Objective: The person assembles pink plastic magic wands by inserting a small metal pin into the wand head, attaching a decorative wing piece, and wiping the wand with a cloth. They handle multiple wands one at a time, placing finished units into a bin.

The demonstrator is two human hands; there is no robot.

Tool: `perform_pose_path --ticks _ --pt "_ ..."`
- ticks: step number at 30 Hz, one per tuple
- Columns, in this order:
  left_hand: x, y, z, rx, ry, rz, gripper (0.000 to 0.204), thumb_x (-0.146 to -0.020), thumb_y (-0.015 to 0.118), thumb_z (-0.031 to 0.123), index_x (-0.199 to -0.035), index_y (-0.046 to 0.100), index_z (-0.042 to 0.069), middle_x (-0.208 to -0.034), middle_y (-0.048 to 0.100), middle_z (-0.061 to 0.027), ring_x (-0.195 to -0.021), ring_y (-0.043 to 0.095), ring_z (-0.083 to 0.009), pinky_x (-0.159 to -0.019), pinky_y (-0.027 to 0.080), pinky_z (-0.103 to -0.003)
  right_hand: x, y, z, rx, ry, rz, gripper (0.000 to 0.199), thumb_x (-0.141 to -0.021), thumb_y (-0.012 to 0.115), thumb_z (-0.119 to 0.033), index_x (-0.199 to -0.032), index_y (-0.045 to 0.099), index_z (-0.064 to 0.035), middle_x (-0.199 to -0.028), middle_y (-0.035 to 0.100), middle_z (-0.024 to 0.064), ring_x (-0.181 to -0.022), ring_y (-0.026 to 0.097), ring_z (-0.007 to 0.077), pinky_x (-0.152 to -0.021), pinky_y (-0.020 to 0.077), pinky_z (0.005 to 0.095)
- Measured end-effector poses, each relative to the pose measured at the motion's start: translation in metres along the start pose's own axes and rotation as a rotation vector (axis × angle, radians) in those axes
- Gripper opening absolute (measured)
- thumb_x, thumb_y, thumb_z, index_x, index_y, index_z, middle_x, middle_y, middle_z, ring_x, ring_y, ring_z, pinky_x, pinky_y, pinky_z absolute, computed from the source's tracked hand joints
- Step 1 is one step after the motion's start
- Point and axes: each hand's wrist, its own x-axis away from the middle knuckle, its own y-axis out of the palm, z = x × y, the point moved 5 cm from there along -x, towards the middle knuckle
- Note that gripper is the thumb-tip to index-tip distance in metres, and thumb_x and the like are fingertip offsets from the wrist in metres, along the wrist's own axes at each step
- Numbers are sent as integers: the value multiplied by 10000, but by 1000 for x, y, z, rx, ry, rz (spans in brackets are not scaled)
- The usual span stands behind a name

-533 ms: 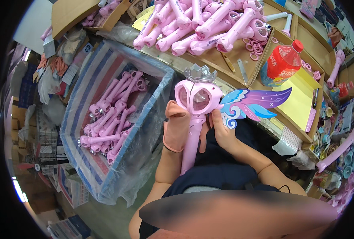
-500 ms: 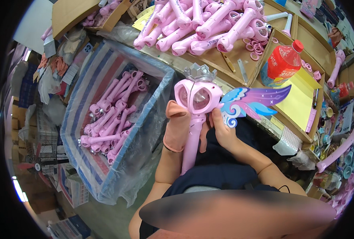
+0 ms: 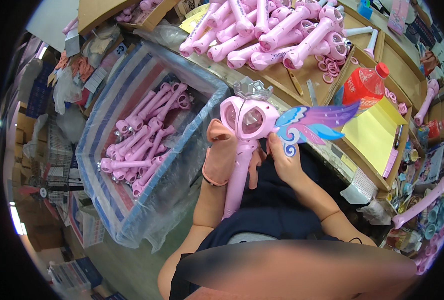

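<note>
A pink toy wand (image 3: pixel 238 172) stands nearly upright in front of my body, its lower end against my dark clothes. My left hand (image 3: pixel 220 157), in a peach-coloured glove, is closed around the wand just below its head. On top of the head sits a silver crown (image 3: pixel 253 90), and clear windows show in its front. A blue, purple and pink wing (image 3: pixel 318 123) sticks out from the head's right side. My bare right hand (image 3: pixel 286 161) pinches the wing's inner end where it meets the head; the exact joint is hidden by the thumb.
Left of me, a plastic-lined striped bin (image 3: pixel 132 212) holds several pink wands. More wands (image 3: pixel 279 37) lie heaped on the workbench ahead, beside pink rings (image 3: pixel 328 67) and a metal strip (image 3: pixel 311 93). A red-labelled bottle (image 3: pixel 364 85) and yellow paper (image 3: pixel 374 130) are to the right.
The wand and wing have tilted slightly, so the crown's top shows differently and the wing looks a little shorter. Both hands keep their hold. The whole view has shifted a little.
</note>
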Motion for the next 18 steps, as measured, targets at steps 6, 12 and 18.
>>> perform_pose_path --ticks 6,12,18 --pt "2 -4 -6 103 -103 -26 101 -888 388 50 -802 334 55 -776 340 13 -735 317 -96 -695 329 -219 2 -11 -4 -116 305 -116 321 -985 518 -277 -735 553 -80 -623 475 -52 -559 429 52 -515 329 222" --pt "8 -12 -26 228 -162 129 165 -880 361 -13 -798 236 57 -842 276 -8 -767 286 -87 -703 305 -176 5 0 2 -22 88 -52 320 -1015 452 -251 -778 547 -57 -681 514 -17 -603 457 72 -535 352 224" --pt "10 -9 -29 -117 55 209 177 -866 386 35 -804 221 48 -815 268 -34 -739 308 -125 -677 308 -183 3 11 9 -1 -20 113 343 -1026 423 -280 -791 544 -61 -687 513 -4 -611 461 72 -535 355 234"
